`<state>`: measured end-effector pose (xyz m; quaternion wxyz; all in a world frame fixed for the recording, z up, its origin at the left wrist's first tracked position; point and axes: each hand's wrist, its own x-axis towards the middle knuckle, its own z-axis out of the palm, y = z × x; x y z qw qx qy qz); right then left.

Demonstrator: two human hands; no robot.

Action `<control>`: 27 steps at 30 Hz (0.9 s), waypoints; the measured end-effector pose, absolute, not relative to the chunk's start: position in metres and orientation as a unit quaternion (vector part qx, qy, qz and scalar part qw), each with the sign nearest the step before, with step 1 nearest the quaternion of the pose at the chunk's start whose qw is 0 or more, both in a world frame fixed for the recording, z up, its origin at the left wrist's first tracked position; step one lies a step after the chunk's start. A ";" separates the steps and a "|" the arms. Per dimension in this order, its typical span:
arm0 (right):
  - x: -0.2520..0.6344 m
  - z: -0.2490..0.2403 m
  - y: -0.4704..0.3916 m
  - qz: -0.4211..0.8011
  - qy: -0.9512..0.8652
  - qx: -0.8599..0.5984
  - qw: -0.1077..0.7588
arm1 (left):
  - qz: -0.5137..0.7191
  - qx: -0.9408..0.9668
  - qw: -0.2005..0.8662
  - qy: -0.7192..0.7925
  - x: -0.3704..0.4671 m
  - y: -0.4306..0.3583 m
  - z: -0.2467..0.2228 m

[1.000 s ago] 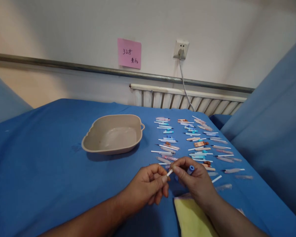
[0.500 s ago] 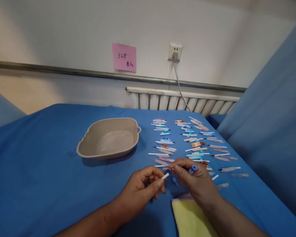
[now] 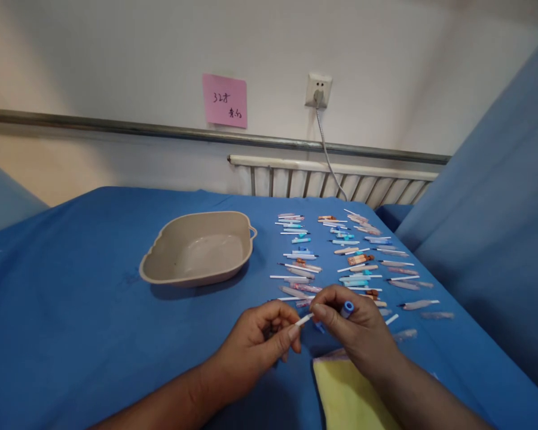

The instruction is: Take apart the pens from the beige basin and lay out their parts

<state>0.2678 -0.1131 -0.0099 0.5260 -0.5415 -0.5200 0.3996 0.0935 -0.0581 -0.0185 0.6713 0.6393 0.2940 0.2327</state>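
My left hand (image 3: 264, 337) is closed, with thumb and forefinger pinching a short white tube (image 3: 303, 321) that looks like a pen refill. Its far end meets the fingertips of my right hand (image 3: 356, 328), which are pinched together at the tube's tip; a small piece there is mostly hidden. A blue pen barrel (image 3: 347, 309) pokes up from the right hand, its round end towards me. Behind the hands, a small blue piece (image 3: 319, 326) lies partly covered on the cloth. Pen parts (image 3: 300, 278) in white, clear, teal and brown are laid out in columns beyond.
A beige plastic basin (image 3: 197, 278) stands left of the pen parts on the blue cloth (image 3: 94, 334). A yellow cloth (image 3: 345, 394) lies under my right forearm. At the back are a radiator (image 3: 287, 161), a metal rail (image 3: 161, 131) and a plugged-in cord (image 3: 323, 140); a blue curtain (image 3: 488, 179) hangs at right.
My right fingertips have come in to the white tube's end, closing the gap that was there. The left hand stays nearly in place.
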 end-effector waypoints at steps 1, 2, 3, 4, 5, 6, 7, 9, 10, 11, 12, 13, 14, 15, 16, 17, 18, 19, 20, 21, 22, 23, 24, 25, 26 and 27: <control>0.268 -0.010 -0.113 0.391 -0.525 -0.545 0.524 | 0.233 0.639 0.670 0.295 0.094 -0.058 -0.019; 0.268 -0.011 -0.113 0.385 -0.530 -0.546 0.522 | 0.232 0.640 0.670 0.298 0.094 -0.058 -0.019; 0.268 -0.011 -0.113 0.379 -0.536 -0.546 0.520 | 0.231 0.639 0.669 0.300 0.094 -0.058 -0.019; 0.268 -0.012 -0.113 0.375 -0.542 -0.546 0.518 | 0.230 0.640 0.669 0.301 0.094 -0.058 -0.019; 0.267 -0.012 -0.113 0.371 -0.546 -0.545 0.517 | 0.229 0.640 0.669 0.300 0.094 -0.057 -0.020; 0.267 -0.012 -0.113 0.368 -0.550 -0.544 0.516 | 0.227 0.642 0.669 0.298 0.094 -0.057 -0.020; 0.267 -0.013 -0.113 0.364 -0.551 -0.544 0.517 | 0.225 0.644 0.668 0.297 0.094 -0.057 -0.020; 0.266 -0.013 -0.114 0.354 -0.544 -0.551 0.526 | 0.223 0.644 0.669 0.297 0.094 -0.057 -0.021; 0.266 -0.013 -0.114 0.347 -0.538 -0.555 0.531 | 0.221 0.643 0.669 0.299 0.094 -0.057 -0.021; 0.266 -0.013 -0.114 0.341 -0.534 -0.558 0.536 | 0.219 0.642 0.670 0.302 0.094 -0.057 -0.021; 0.266 -0.014 -0.114 0.336 -0.533 -0.559 0.539 | 0.217 0.640 0.671 0.305 0.094 -0.057 -0.021; 0.266 -0.014 -0.114 0.331 -0.535 -0.559 0.540 | 0.216 0.638 0.672 0.307 0.093 -0.058 -0.021; 0.266 -0.014 -0.114 0.326 -0.541 -0.557 0.540 | 0.216 0.637 0.673 0.308 0.093 -0.058 -0.020; 0.266 -0.015 -0.114 0.322 -0.549 -0.553 0.537 | 0.216 0.636 0.675 0.307 0.093 -0.058 -0.020; 0.266 -0.015 -0.114 0.317 -0.558 -0.549 0.535 | 0.217 0.635 0.675 0.306 0.093 -0.059 -0.020; 0.266 -0.015 -0.114 0.313 -0.567 -0.545 0.533 | 0.219 0.635 0.676 0.305 0.093 -0.059 -0.019; 0.266 -0.015 -0.115 0.308 -0.574 -0.542 0.531 | 0.220 0.635 0.675 0.305 0.094 -0.059 -0.019; 0.266 -0.015 -0.115 0.304 -0.578 -0.541 0.530 | 0.219 0.636 0.674 0.305 0.094 -0.059 -0.019; 0.266 -0.016 -0.115 0.301 -0.581 -0.541 0.528 | 0.218 0.637 0.673 0.305 0.094 -0.059 -0.019; 0.266 -0.016 -0.115 0.299 -0.583 -0.541 0.527 | 0.217 0.638 0.672 0.306 0.094 -0.059 -0.019; 0.266 -0.016 -0.115 0.297 -0.586 -0.540 0.527 | 0.217 0.639 0.672 0.306 0.094 -0.059 -0.019; 0.266 -0.016 -0.115 0.294 -0.589 -0.538 0.527 | 0.216 0.639 0.672 0.305 0.094 -0.059 -0.020; 0.266 -0.017 -0.115 0.291 -0.593 -0.534 0.528 | 0.217 0.640 0.672 0.304 0.094 -0.059 -0.020; 0.267 -0.017 -0.115 0.287 -0.597 -0.529 0.530 | 0.217 0.640 0.672 0.302 0.094 -0.059 -0.021; 0.267 -0.018 -0.115 0.281 -0.601 -0.525 0.533 | 0.218 0.640 0.673 0.301 0.094 -0.059 -0.021; 0.267 -0.018 -0.115 0.276 -0.605 -0.521 0.535 | 0.218 0.639 0.674 0.299 0.094 -0.059 -0.022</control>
